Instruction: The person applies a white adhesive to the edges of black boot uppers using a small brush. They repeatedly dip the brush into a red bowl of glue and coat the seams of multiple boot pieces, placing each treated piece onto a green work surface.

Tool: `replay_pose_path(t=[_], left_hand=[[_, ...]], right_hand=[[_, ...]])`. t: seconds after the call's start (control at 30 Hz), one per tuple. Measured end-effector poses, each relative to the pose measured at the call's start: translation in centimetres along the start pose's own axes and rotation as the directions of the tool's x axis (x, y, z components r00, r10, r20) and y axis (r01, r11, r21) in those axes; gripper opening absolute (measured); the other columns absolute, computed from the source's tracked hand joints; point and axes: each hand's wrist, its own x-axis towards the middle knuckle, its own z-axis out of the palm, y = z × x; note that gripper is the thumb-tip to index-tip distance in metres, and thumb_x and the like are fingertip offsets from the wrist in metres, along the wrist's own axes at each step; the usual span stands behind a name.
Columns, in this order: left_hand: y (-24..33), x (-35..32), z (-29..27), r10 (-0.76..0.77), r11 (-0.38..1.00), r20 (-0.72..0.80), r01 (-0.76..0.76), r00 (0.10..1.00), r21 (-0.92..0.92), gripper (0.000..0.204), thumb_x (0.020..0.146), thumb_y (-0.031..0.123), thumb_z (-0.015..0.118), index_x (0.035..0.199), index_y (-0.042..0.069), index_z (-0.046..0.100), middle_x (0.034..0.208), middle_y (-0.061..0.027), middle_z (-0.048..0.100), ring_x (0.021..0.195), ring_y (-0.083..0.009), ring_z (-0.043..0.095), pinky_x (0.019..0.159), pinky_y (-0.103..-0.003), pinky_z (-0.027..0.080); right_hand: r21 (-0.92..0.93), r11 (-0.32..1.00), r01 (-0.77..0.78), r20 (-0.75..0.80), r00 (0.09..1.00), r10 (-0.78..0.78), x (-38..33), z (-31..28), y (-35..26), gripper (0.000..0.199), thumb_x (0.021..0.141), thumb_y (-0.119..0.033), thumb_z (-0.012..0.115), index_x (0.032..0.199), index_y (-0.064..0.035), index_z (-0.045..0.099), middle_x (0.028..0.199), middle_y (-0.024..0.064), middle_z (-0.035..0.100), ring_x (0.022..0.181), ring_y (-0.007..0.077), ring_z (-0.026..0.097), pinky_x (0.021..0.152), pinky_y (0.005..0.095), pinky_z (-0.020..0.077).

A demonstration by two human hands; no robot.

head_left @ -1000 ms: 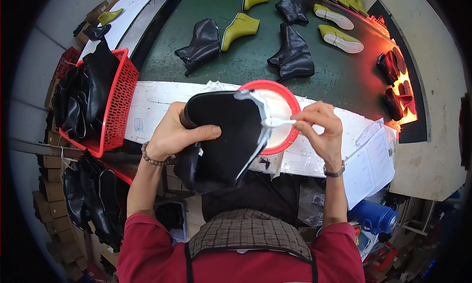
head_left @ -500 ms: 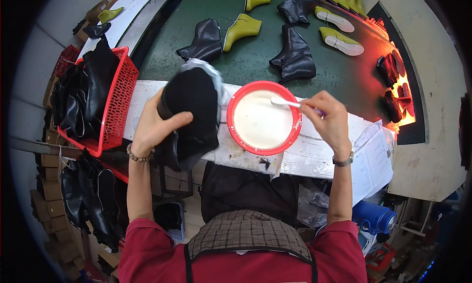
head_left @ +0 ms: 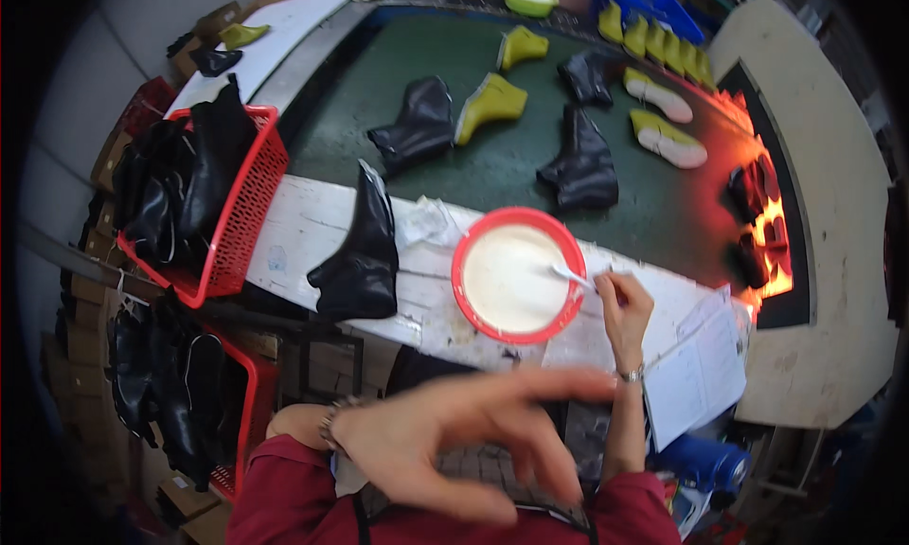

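A black ankle boot (head_left: 364, 253) stands on the white bench (head_left: 294, 228), left of a red bowl (head_left: 518, 274) of white glue. My right hand (head_left: 622, 306) holds a small white brush (head_left: 574, 277) whose tip rests in the bowl. My left hand (head_left: 464, 436) is blurred, low and close to the camera, fingers spread, holding nothing.
A red basket (head_left: 241, 204) of black boots sits at the left, another red basket (head_left: 248, 403) below it. A green conveyor (head_left: 511, 157) carries black and yellow boots toward a glowing orange heater (head_left: 767, 223). A paper sheet (head_left: 705, 365) lies at the right.
My left hand has set the black boot down on the bench and pulled back toward my body, open. The brush stays in the bowl.
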Motion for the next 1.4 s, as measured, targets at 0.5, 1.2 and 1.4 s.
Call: replay_pose_path(t=[0.5, 1.2, 1.4], left_hand=[[1.0, 3.3, 1.1, 0.41, 0.908, 0.086, -0.398, 0.908, -0.129, 0.067, 0.083, -0.004, 0.082, 0.136, 0.002, 0.042, 0.105, -0.0214, 0.073, 0.096, -0.024, 0.065, 0.086, -0.035, 0.047], [-6.9, -14.5, -19.5, 0.249, -0.162, -0.78, 0.819, 0.574, 0.55, 0.15, 0.05, 0.029, 0.099, 0.168, 0.019, 0.007, 0.157, -0.0261, 0.035, 0.146, -0.0462, 0.033, 0.115, -0.059, 0.032], [-7.6, -13.5, -20.3, 0.374, -0.055, -0.638, 0.703, 0.673, 0.709, 0.125, 0.059, 0.005, 0.08, 0.166, 0.017, 0.017, 0.149, -0.0216, 0.04, 0.136, -0.0431, 0.041, 0.113, -0.052, 0.039]], right_hand=[[0.276, 0.95, -0.148, -0.212, 0.954, 0.21, -3.0, 3.5, 3.9, 0.023, 0.099, -0.009, 0.066, 0.12, -0.0001, 0.069, 0.068, -0.0062, 0.052, 0.057, 0.0007, 0.042, 0.051, 0.0211, 0.0319], [-0.247, 0.969, -0.001, 0.007, 1.0, 0.003, -0.1, -0.5, -2.2, 0.019, 0.095, -0.022, 0.074, 0.095, -0.0031, 0.076, 0.074, 0.01, 0.066, 0.062, 0.0226, 0.062, 0.06, 0.0349, 0.0478], [-0.426, 0.897, 0.12, 0.183, 0.982, -0.045, 0.2, -1.1, -7.3, 0.016, 0.089, -0.024, 0.077, 0.102, -0.0146, 0.08, 0.088, 0.0033, 0.065, 0.075, 0.0238, 0.066, 0.065, 0.0361, 0.0511]])
